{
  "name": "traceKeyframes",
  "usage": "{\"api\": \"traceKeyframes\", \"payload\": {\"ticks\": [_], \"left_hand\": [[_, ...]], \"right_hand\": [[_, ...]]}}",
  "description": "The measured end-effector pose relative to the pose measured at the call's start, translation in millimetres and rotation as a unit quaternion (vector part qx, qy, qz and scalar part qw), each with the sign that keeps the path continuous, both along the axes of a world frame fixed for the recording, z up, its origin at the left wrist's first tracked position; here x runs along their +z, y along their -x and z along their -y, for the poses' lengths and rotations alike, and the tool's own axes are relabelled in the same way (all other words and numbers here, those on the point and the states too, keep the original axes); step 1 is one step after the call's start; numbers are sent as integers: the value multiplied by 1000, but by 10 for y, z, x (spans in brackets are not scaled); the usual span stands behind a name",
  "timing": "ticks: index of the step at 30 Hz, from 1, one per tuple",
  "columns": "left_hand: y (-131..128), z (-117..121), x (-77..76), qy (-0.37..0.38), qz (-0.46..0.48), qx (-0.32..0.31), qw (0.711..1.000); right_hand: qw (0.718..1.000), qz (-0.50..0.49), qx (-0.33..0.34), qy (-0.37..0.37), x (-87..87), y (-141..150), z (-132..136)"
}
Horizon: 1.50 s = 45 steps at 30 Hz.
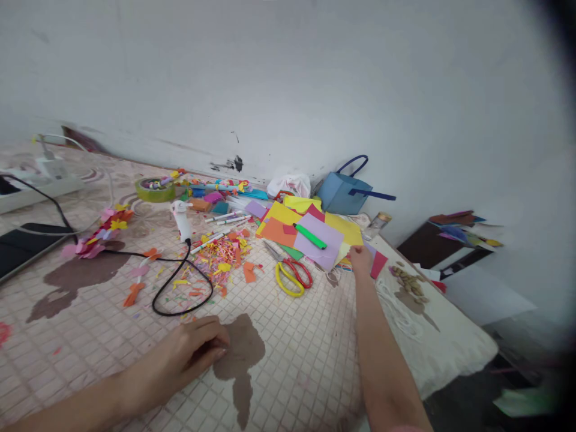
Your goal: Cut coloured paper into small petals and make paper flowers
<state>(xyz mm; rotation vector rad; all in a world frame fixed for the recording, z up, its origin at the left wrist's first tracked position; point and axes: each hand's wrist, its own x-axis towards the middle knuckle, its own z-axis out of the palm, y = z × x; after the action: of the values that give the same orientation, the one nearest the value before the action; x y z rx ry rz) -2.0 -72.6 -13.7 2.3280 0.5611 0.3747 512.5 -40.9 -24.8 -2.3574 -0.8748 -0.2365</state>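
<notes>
My left hand (193, 348) rests low over the tiled-pattern tabletop, beside a brown patch (243, 345). Its fingers curl in toward the thumb, and nothing shows between them. Stretched farther forward, my right hand (361, 259) is closed at the right edge of a pile of coloured paper sheets. Whatever its fingers pinch is too small to make out. On the pile's lilac sheet (320, 252) lies a green utility knife (310, 236). Scissors (294, 277) with one yellow and one red handle lie left of my right hand, in front of the paper.
A white glue gun (182, 221) with a black cord stands beside scattered paper scraps (220, 258). Behind are a tape roll (155, 189), a white plastic bag (289, 183) and a blue bag (344, 192). White cord (400, 312) and peanut-like pieces (409, 283) lie right. A dark tablet-like device (27, 246) is left.
</notes>
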Motion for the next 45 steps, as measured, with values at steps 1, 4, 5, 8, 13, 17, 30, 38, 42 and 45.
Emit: {"api": "traceKeyframes", "payload": {"ticks": [1, 4, 5, 8, 13, 17, 30, 38, 42, 45], "left_hand": [[-4, -5, 2, 3, -5, -2, 1000], [-5, -14, 6, 9, -15, -1, 1000], [-2, -15, 5, 10, -16, -2, 1000], [3, -15, 4, 10, -17, -3, 1000], [-14, -14, 20, 2, -4, -5, 1000], [-20, -3, 41, 2, 3, 3, 1000], [-7, 3, 5, 8, 6, 5, 1000], [-7, -4, -1, 10, 1, -1, 1000], [-3, -3, 18, 9, -5, -1, 1000], [3, -4, 14, 1, -3, -3, 1000]], "right_hand": [[1000, -3, -7, 14, 8, -41, -41], [999, -6, -3, 53, 40, -162, -153], [998, -6, 3, 66, 51, -201, -182], [994, -9, 20, 103, 82, -313, -243], [983, -27, 39, 175, 120, -481, -284], [970, -40, 50, 236, 111, -568, -325], [949, 6, 39, 313, 110, -685, -397], [954, 16, 37, 299, 48, -728, -351], [957, 25, 59, 283, 22, -694, -309], [961, 23, 76, 266, 19, -658, -271]]}}
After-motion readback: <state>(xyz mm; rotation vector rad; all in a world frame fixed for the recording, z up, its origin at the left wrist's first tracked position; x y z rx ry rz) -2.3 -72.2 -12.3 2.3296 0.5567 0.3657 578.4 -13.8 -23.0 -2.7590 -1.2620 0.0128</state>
